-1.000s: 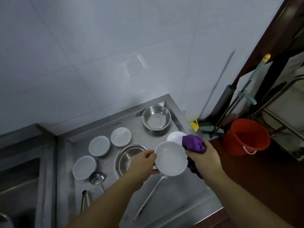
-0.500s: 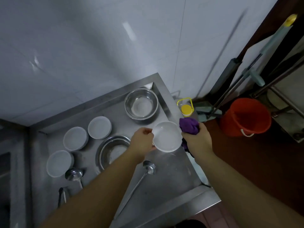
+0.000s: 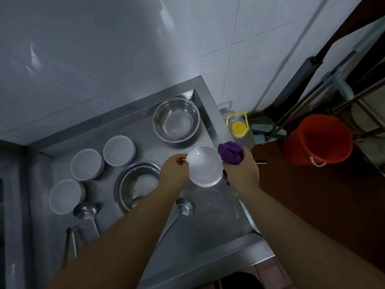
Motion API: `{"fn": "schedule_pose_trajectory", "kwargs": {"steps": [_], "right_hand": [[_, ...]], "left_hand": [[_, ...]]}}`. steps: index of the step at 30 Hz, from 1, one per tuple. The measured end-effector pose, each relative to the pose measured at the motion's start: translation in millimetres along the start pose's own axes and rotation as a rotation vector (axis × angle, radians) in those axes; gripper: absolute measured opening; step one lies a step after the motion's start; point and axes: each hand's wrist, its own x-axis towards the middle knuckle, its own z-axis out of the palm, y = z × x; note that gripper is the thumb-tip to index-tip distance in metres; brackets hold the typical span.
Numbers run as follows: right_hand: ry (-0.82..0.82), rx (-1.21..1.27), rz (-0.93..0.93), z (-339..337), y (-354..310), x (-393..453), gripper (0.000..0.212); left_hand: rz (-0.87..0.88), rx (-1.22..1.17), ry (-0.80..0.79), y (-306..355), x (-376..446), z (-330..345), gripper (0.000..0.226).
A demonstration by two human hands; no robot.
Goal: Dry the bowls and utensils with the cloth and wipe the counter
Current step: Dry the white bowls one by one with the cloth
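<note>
head | left hand (image 3: 174, 174) grips white bowl (image 3: 205, 166) | right hand (image 3: 241, 173) grips purple cloth (image 3: 230, 152)

white bowl (image 3: 205, 166), purple cloth (image 3: 230, 152), orange bucket (image 3: 317, 138), steel counter (image 3: 208, 226)

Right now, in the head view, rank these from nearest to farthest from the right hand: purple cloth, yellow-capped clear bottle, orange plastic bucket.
1. Purple cloth: gripped in the right hand.
2. Yellow-capped clear bottle: just beyond, on the floor.
3. Orange plastic bucket: far right.
</note>
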Motion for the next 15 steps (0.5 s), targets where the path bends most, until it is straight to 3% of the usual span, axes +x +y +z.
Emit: {"fn": "schedule_pose_trajectory", "kwargs": {"steps": [8, 15], "right_hand": [[-0.041, 0.149, -0.070, -5, 6, 2, 0.023], [0.069, -0.014, -0.139, -28, -11, -18, 0.031]], "left_hand": [[0.034, 0.043, 0.008, -6, -2, -1, 0.036], [0.013, 0.024, 0.041, -15, -31, -27, 0.037]]}}
